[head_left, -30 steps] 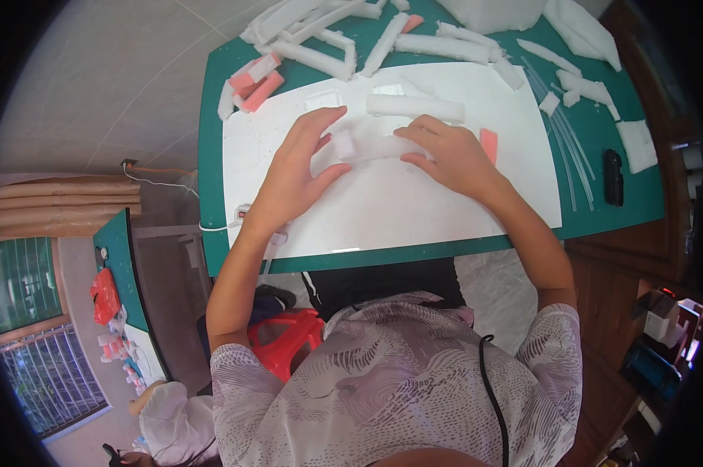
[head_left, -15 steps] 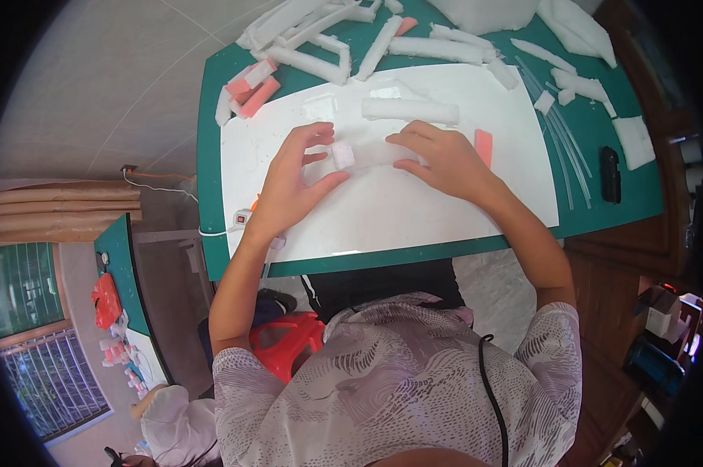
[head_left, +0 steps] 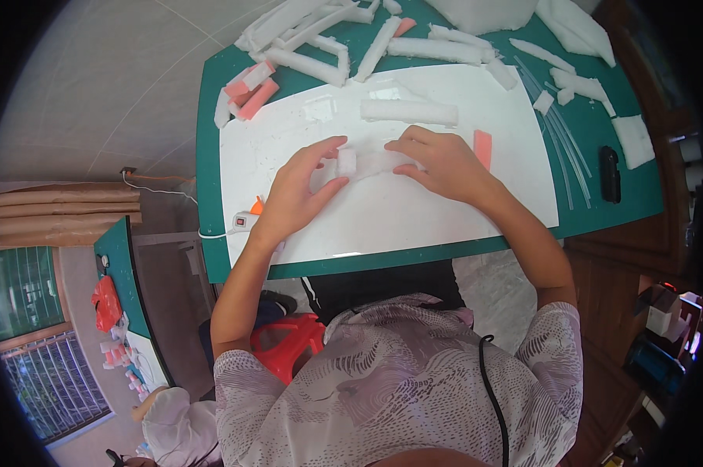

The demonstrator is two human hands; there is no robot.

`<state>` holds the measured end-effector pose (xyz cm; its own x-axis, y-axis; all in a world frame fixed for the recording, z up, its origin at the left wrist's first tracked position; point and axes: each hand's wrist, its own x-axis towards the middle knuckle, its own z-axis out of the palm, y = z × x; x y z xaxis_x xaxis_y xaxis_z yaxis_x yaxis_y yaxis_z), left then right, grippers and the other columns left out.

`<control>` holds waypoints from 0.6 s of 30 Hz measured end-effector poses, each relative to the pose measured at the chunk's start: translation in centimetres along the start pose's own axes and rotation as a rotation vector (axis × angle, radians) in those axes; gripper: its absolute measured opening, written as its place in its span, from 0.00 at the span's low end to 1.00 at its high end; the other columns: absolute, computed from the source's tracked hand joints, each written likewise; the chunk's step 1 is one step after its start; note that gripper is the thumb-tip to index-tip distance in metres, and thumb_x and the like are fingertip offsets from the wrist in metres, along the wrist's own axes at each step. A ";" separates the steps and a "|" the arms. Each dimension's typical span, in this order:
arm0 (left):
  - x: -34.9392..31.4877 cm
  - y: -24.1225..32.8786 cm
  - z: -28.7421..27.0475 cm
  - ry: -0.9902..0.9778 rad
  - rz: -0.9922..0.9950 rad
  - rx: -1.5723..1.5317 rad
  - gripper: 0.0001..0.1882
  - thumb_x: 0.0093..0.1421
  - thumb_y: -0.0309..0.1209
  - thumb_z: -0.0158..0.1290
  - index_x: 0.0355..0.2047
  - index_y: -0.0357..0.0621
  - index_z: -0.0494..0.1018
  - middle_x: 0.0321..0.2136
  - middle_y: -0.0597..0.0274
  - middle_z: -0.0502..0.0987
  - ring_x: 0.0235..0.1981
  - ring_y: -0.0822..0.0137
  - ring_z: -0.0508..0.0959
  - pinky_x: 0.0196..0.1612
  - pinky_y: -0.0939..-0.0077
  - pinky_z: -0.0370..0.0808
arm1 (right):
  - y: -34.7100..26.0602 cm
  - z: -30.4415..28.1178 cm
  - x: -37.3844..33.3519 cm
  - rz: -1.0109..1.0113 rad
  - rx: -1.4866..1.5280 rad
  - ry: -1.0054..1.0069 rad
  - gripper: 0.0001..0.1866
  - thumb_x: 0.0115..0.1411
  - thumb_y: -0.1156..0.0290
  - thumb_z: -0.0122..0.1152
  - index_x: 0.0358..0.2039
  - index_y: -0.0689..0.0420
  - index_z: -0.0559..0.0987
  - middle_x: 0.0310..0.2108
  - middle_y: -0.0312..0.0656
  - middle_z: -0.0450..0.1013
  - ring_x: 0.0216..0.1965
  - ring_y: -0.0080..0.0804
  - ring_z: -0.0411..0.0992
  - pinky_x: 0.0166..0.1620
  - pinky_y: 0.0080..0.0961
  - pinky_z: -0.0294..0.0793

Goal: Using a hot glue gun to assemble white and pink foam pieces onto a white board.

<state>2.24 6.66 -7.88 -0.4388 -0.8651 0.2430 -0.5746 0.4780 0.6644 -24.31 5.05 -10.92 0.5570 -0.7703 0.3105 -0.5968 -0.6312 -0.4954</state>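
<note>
Block (head_left: 346, 162), small and white, sits left of the middle of the white board (head_left: 383, 218) on the green table (head_left: 638, 191), at the left end of a see-through film (head_left: 375, 162). The left hand (head_left: 305, 177) curves round it, thumb toward the table's near edge and fingertips beyond it; they stand apart, and whether they press the block I cannot tell. The right hand (head_left: 441, 161) is at the film's right part, thumb and fingers a little apart; I cannot tell whether they pinch it.

Beyond the hands, toward the far edge, lies a white strip (head_left: 410, 113). A pink strip (head_left: 482, 148) lies just right of the right hand. Pink pieces (head_left: 260, 100) are heaped by the far left corner; clear rods (head_left: 563, 144) lie toward the right edge.
</note>
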 end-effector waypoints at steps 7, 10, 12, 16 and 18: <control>-0.3 0.0 -0.1 0.004 0.067 0.145 0.21 0.53 0.27 0.63 0.48 0.43 0.75 0.45 0.54 0.79 0.47 0.56 0.77 0.50 0.68 0.73 | 0.0 0.0 -0.1 0.020 -0.017 -0.023 0.17 0.55 0.66 0.67 0.45 0.54 0.80 0.40 0.39 0.75 0.33 0.37 0.76 0.37 0.28 0.75; -0.5 -0.2 0.0 0.006 0.071 0.161 0.21 0.52 0.27 0.63 0.48 0.42 0.75 0.44 0.54 0.79 0.46 0.56 0.77 0.49 0.68 0.73 | -0.1 -0.1 0.0 0.027 -0.023 -0.035 0.16 0.55 0.65 0.67 0.45 0.54 0.80 0.40 0.39 0.75 0.33 0.37 0.76 0.37 0.28 0.75; -0.6 -0.3 0.1 0.008 0.074 0.177 0.21 0.52 0.28 0.64 0.48 0.42 0.75 0.44 0.54 0.79 0.46 0.56 0.77 0.49 0.68 0.73 | 0.0 0.0 0.0 0.020 -0.028 -0.029 0.16 0.55 0.65 0.67 0.45 0.54 0.80 0.40 0.39 0.75 0.33 0.37 0.76 0.37 0.27 0.75; -0.8 -0.5 0.3 0.017 0.099 0.163 0.21 0.54 0.27 0.61 0.49 0.42 0.74 0.42 0.55 0.77 0.45 0.55 0.74 0.52 0.65 0.67 | -0.1 -0.1 0.0 0.021 -0.033 -0.031 0.16 0.55 0.65 0.67 0.45 0.54 0.80 0.40 0.39 0.74 0.33 0.36 0.76 0.37 0.27 0.75; -0.9 -0.6 0.4 0.018 0.098 0.159 0.20 0.54 0.27 0.61 0.49 0.42 0.74 0.43 0.55 0.77 0.45 0.55 0.74 0.53 0.65 0.67 | 0.0 0.0 -0.1 0.016 -0.035 -0.026 0.16 0.55 0.65 0.67 0.45 0.54 0.80 0.40 0.39 0.74 0.33 0.37 0.76 0.37 0.28 0.75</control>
<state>2.68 7.18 -8.79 -0.4865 -0.8151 0.3146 -0.6324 0.5770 0.5168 -24.36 5.09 -10.99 0.5619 -0.7780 0.2810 -0.6256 -0.6219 -0.4709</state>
